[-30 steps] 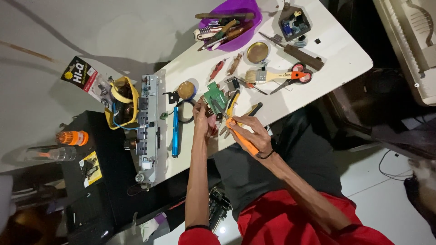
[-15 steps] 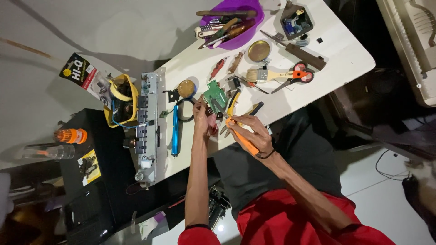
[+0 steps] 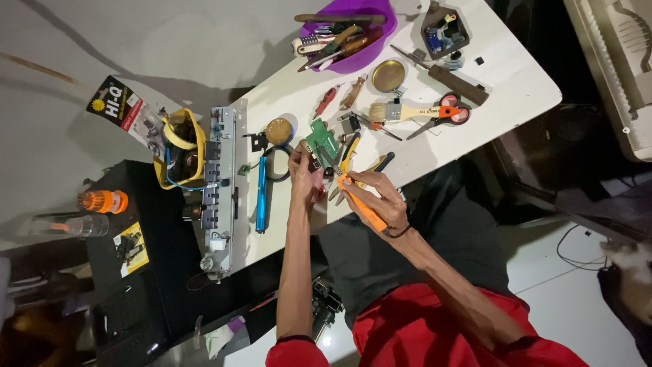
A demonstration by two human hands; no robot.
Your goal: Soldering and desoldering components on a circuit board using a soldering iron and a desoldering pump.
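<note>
On a cluttered white bench [image 3: 285, 88], the left hand [image 3: 303, 175] pinches a small green circuit board [image 3: 322, 141] while the right hand [image 3: 377, 198] grips an orange tool [image 3: 362, 204], tip at the board: mid-repair, needing steady, precise tip placement.

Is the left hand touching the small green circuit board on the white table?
Touching. In the head view the left hand has its fingertips on the lower edge of the green circuit board, with no gap visible between them.
</note>
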